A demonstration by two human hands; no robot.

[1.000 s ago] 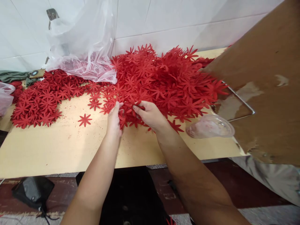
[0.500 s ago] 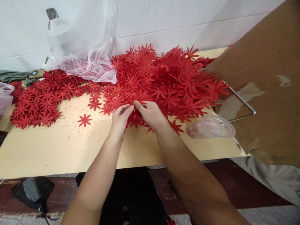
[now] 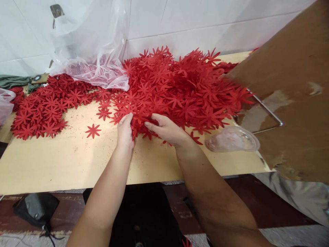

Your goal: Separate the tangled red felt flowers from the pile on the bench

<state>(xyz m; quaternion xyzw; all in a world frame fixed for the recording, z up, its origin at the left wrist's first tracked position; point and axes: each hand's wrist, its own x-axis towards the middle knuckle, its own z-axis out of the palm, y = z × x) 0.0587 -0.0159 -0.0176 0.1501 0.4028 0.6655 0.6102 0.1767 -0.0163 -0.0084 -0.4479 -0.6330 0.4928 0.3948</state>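
Both my hands are over the front edge of a large heap of red flower-shaped cutouts (image 3: 159,80) with long, narrow petals. My left hand (image 3: 125,131) is closed, thumb upward, on a red flower cutout (image 3: 137,120); its fingers are mostly hidden behind the red petals. Opposite it, my right hand (image 3: 167,129) reaches in from the right with thumb and forefinger apart. Red petals show between and behind these fingers, and whether they touch the same piece is hard to see. One single flower (image 3: 93,131) lies flat on the table, left of my hands.
A second heap of red flowers (image 3: 43,109) lies on the table (image 3: 64,168) at left. Behind it stands a clear plastic bag (image 3: 89,58). To the right are a clear plastic container (image 3: 232,139) and a large brown board (image 3: 290,103) with a metal wire (image 3: 267,108).
My fingertips, which met in a pinch earlier, have moved apart. The left hand has turned upright and shifted slightly left; the right thumb and forefinger have spread.
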